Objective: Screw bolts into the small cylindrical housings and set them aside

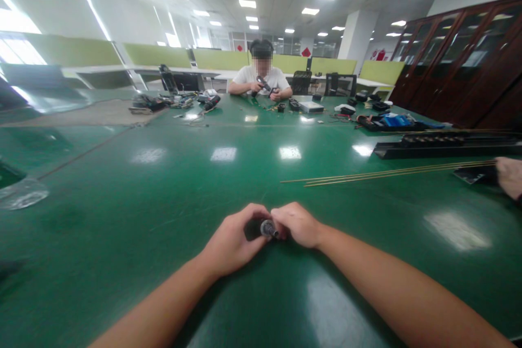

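Note:
A small grey metal cylindrical part [268, 228] with a stepped, narrower tip sits between my two hands, low in the middle of the head view. My left hand [238, 239] curls round it from the left, thumb below and fingers above. From the right, my right hand [297, 224] is closed with its fingertips against the part. The fingers partly hide it, so its exact kind does not show. Both hands are just over the green tabletop [171, 261].
Thin brass-coloured rods [367, 175] lie to the right, near another person's hand [509, 176]. Behind them is a long black channel [444, 147]. Across the table sits a person [261, 73] holding a dark tool. A clear container [24, 193] stands at left.

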Demonstrator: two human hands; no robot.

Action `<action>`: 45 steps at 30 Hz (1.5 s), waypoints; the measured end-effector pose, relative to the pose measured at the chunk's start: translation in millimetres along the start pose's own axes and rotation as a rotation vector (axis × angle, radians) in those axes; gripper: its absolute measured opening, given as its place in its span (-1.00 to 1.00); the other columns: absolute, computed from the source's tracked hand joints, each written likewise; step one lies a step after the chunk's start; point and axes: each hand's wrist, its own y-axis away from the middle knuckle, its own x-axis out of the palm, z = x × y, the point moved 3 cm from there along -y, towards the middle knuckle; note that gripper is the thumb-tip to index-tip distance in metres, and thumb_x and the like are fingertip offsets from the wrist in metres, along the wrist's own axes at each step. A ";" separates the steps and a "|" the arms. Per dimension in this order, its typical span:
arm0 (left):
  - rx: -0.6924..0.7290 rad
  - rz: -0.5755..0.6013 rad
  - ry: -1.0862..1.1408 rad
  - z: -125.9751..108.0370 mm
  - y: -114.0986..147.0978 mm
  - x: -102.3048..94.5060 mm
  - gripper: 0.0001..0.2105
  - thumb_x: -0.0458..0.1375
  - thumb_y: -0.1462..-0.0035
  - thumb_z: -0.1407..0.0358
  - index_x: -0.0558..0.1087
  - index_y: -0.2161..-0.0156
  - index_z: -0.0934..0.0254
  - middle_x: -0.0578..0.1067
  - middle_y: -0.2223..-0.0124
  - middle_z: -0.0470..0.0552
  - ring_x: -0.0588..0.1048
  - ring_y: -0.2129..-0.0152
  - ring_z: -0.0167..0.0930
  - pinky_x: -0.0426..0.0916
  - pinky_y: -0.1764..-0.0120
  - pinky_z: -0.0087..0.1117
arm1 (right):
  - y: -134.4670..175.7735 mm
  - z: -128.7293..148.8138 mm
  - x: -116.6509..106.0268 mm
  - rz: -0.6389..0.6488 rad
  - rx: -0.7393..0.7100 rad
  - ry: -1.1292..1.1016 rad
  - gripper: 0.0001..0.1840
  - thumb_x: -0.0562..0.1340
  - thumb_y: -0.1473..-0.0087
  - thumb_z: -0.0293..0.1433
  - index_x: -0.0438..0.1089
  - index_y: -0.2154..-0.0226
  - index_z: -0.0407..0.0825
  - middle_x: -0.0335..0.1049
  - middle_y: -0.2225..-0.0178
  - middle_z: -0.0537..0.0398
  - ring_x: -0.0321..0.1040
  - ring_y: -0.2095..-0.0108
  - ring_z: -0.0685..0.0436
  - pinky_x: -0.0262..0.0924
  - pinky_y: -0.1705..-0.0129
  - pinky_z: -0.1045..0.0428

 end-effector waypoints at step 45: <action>0.011 -0.047 -0.157 10.8 3.9 -18.4 -0.58 0.13 -0.25 0.15 0.33 -0.19 0.16 0.52 -0.04 0.06 0.51 0.07 -0.31 0.42 -0.04 -0.27 | 2.7 7.7 -10.6 -0.314 -0.102 0.058 -0.59 0.10 -0.26 -0.08 0.41 0.16 -0.07 0.40 0.39 0.09 0.33 0.42 -0.03 0.20 0.33 0.06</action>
